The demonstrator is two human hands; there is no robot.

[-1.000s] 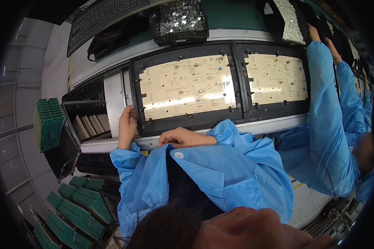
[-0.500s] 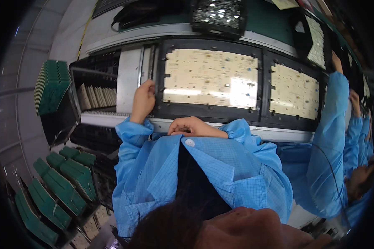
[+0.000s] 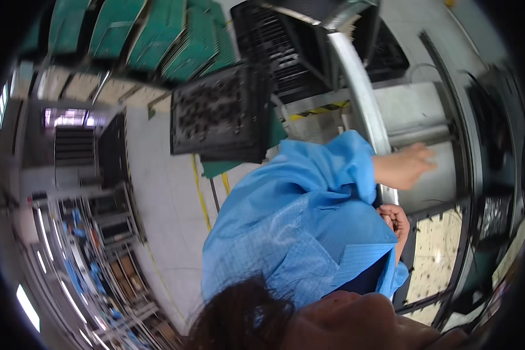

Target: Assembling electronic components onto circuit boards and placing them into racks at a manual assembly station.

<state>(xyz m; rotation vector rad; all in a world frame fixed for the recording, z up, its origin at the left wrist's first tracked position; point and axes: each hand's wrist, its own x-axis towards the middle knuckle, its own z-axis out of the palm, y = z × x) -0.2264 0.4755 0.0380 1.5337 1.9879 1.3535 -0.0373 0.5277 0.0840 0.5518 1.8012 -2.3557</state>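
we have the nearer board (image 3: 436, 251) already inside the frame (image 3: 411, 251), how finished we cannot tell, with our left hand (image 3: 405, 166) blurred off the frame's end and our right hand (image 3: 395, 221) curled beside the frame, neither showing whether it pinches anything

Left of you stand green rectangular boards (image 3: 160, 35); right, a cream rectangular board (image 3: 433, 254) lies inside a black rectangular frame (image 3: 426, 303).
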